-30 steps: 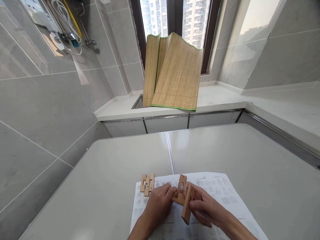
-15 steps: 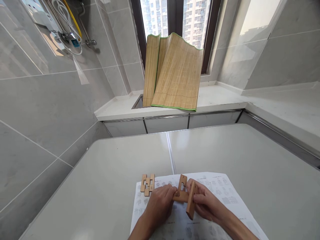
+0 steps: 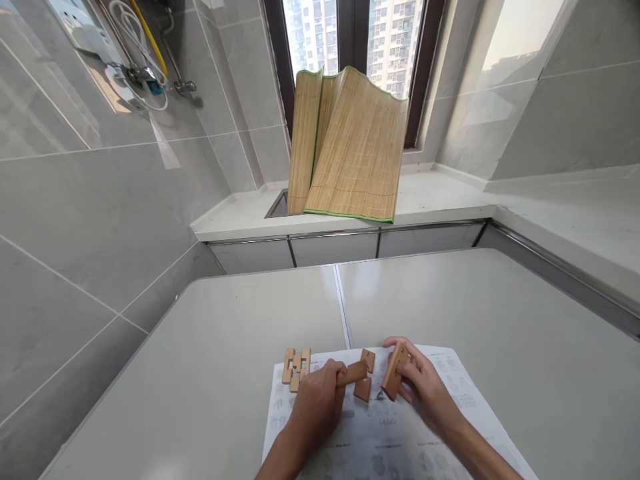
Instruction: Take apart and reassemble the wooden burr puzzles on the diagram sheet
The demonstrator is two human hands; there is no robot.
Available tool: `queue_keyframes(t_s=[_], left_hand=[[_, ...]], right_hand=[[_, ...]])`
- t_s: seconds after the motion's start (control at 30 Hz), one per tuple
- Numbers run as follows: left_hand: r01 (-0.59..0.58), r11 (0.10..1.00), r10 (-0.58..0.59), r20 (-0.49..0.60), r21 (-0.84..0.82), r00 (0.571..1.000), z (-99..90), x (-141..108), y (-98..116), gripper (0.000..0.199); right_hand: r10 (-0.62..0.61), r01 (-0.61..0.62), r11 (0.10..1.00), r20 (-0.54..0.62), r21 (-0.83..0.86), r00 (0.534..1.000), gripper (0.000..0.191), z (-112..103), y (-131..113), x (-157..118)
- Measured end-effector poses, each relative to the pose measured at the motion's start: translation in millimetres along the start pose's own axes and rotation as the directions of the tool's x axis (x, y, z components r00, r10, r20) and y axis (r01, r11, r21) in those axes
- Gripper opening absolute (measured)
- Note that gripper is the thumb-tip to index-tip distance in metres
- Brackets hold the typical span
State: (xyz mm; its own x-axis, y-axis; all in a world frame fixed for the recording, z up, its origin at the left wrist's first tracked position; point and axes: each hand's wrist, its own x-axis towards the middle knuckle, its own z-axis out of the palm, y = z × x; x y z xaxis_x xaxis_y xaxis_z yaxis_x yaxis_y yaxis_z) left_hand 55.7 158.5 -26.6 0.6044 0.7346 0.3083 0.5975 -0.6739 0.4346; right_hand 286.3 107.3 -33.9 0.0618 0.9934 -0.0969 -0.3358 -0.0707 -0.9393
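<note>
The left hand [image 3: 316, 400] is closed around a wooden stick [image 3: 355, 373], fingers curled over its near end, while the far end juts out to the right. The right hand [image 3: 425, 381] pinches a wooden block [image 3: 393, 381] between thumb and fingers; the block leans to one side, a small 2 is marked near its top, and the index finger is raised and curved above it. The two hands are apart, with a gap between the stick and the block. In that space, brown wood marked 1 [image 3: 370, 359] shows just above the stick, and a squarish wooden part [image 3: 363, 391] shows just below it; the stick crosses between them, so I cannot tell whether they belong to one piece. All this wood is above the printed paper [image 3: 395, 447], which carries rows of small drawings too faint to read. Near the sheet's far left corner, beside the left hand, lies a cluster of lighter wooden pieces [image 3: 306, 360] fitted together, partly over the paper's edge. The paper lies on a pale table [image 3: 210, 373] with a seam [image 3: 341, 300] running away from the sheet. Beyond the table is a white counter [image 3: 235, 223], where a folded bamboo mat [image 3: 357, 153] with green edging leans in front of a window [image 3: 395, 47].
</note>
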Motion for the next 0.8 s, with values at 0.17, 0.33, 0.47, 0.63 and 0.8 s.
queue_keyframes(t_s=[0.17, 0.33, 0.47, 0.63, 0.8], left_hand=[[0.089, 0.993, -0.088, -0.015, 0.077, 0.996, 2.8, -1.2, 0.3, 0.013], [0.087, 0.982, -0.083, -0.03, 0.167, 0.996, 9.0, 0.0, 1.7, 0.018], [0.068, 0.971, -0.047, -0.099, 0.228, 0.994, 14.7, 0.0, 5.4, 0.018], [0.074, 0.97, -0.047, -0.118, 0.233, 0.992, 17.1, -0.6, 9.3, 0.012], [0.069, 0.97, -0.049, -0.09, 0.235, 0.995, 18.3, -2.7, 8.2, 0.019]], right_hand=[[-0.084, -0.034, 0.85, -0.199, -0.526, 0.976, 0.04, 2.1, 3.4, 3.7], [-0.091, -0.043, 0.592, -0.119, -0.805, 0.989, 0.037, 4.6, 1.7, 2.6], [-0.169, 0.028, 0.393, -0.042, -0.919, 0.985, 0.04, 2.3, 6.5, 3.1], [-0.271, 0.088, 0.269, 0.012, -0.959, 0.963, 0.035, -2.5, 20.5, 4.7], [-0.288, 0.136, 0.267, 0.055, -0.954, 0.956, 0.031, -2.1, 28.6, 4.8]])
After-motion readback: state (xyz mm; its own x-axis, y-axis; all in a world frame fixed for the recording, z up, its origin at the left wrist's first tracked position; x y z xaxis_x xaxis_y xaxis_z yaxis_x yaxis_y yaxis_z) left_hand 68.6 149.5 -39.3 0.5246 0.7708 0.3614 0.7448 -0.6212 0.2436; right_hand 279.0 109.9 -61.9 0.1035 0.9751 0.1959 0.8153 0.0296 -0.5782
